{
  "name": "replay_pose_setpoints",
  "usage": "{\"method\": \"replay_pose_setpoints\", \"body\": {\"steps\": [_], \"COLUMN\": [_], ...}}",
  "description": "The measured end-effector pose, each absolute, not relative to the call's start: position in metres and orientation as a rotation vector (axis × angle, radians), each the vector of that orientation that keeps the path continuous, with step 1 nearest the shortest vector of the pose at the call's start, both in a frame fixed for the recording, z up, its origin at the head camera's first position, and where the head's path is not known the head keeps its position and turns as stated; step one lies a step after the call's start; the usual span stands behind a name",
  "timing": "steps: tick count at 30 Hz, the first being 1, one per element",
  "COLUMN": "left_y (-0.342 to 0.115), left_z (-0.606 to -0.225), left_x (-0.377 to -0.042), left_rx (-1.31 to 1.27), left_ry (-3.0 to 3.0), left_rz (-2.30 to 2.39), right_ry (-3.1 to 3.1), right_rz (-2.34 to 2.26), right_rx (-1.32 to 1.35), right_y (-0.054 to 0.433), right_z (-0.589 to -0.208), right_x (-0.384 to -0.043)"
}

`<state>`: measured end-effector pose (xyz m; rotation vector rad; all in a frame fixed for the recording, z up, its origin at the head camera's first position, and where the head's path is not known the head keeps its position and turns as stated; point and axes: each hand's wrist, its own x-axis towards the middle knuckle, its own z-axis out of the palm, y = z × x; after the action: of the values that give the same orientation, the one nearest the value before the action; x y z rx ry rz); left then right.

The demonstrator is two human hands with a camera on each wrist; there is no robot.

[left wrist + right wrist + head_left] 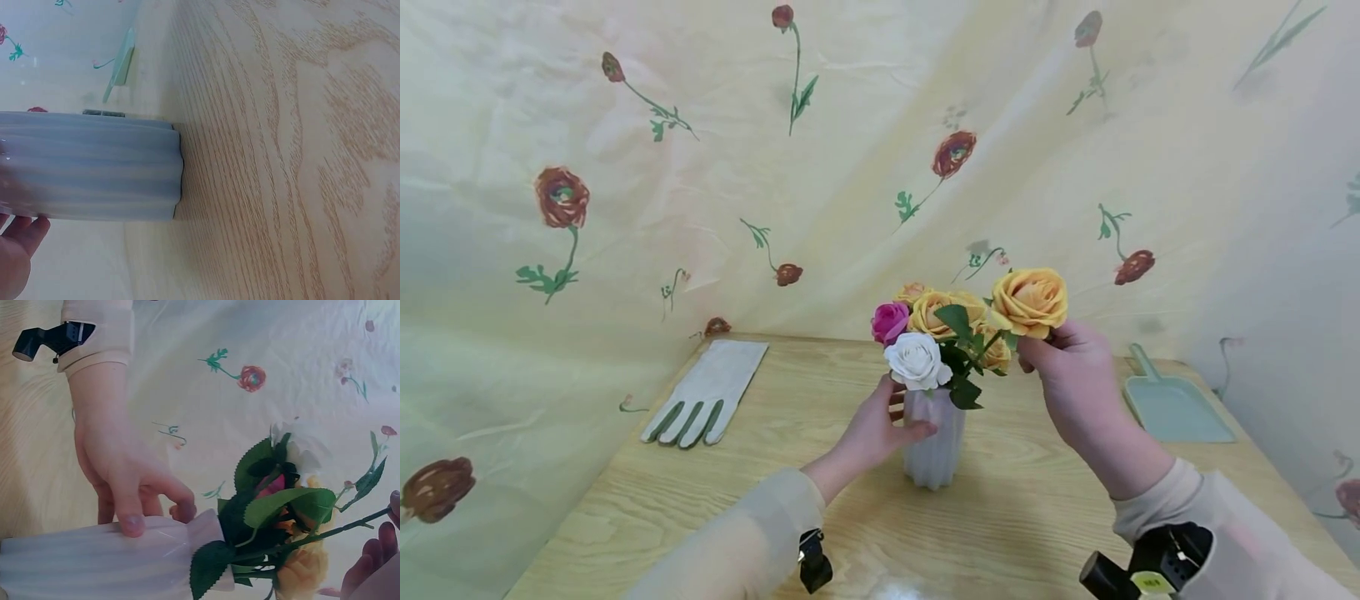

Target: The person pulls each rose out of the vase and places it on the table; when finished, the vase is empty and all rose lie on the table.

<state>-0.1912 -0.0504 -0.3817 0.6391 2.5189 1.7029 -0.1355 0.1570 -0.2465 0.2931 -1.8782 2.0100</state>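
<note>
A white ribbed vase (934,446) stands upright on the table, holding several artificial roses. Around its upper side my left hand (874,429) grips it; in the right wrist view the thumb (131,524) presses the vase wall near the rim. My right hand (1082,387) pinches the stem of a large yellow rose (1030,302) just below the bloom. That stem (319,536) slants down into the vase mouth. A white rose (916,360), a magenta rose (891,322) and other yellow roses (934,312) cluster on the left. The left wrist view shows the vase base (169,172) on the wood.
On the wooden table (760,517), a white glove with green between its fingers (703,392) lies at the back left. A pale green dustpan (1176,404) lies at the back right. Flower-printed cloth (850,167) hangs behind the table.
</note>
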Motion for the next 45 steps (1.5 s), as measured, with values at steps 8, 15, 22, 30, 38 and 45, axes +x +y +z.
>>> {"method": "replay_pose_setpoints", "body": {"steps": [8,15,22,30,38,45], "left_y": [-0.049,-0.048,-0.048,-0.048,-0.049,-0.051], "left_z": [-0.384,-0.388,-0.389,-0.388,-0.388,-0.389], "left_x": [-0.192,-0.194,-0.194,-0.194,-0.194,-0.197], "left_rx": [0.624,0.612,0.619,0.590,0.595,0.617], "left_ry": [2.521,2.514,2.494,2.507,2.517,2.464], "left_rz": [1.692,1.690,1.710,1.683,1.688,1.725], "right_ry": [-1.765,-1.352,-0.907,-0.701,-0.722,-0.684], "right_rz": [2.091,2.216,2.348,2.358,2.371,2.432], "right_rx": [0.343,0.489,0.500,0.474,0.475,0.437], "right_y": [0.169,0.173,0.182,0.202,0.226,0.248], "right_z": [-0.234,-0.222,-0.208,-0.198,-0.201,-0.209], "right_x": [-0.133,-0.139,-0.144,-0.148,-0.152,-0.154]}}
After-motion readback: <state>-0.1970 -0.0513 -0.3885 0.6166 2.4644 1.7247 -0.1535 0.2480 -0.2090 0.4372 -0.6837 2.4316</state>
